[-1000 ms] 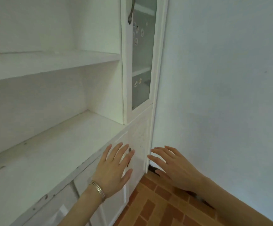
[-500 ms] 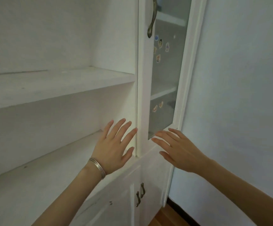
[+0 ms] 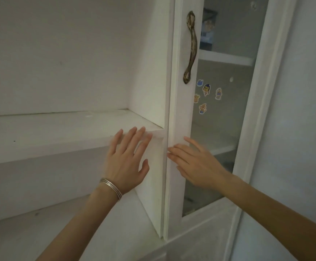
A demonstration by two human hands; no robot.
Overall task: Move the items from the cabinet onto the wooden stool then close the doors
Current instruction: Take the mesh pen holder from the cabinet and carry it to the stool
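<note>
Hovering mid-frame, the left hand [image 3: 127, 162] and right hand [image 3: 194, 166] are spreading empty fingers; the upright handle [image 3: 191, 48] on the door [image 3: 180, 113] is standing above, nearer the right hand.

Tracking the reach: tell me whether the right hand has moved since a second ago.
Yes. The right hand rose from below the glass door to its frame, beneath the handle.

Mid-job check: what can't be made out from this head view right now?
- Wooden stool: outside the head view's edges.
- Blue item behind the glass door: dim and small through the glass, unidentifiable.
- Left hand: fingertips motion-blurred; contact with the shelf unclear.
- Right hand: touching the door or not, cannot tell.
</note>
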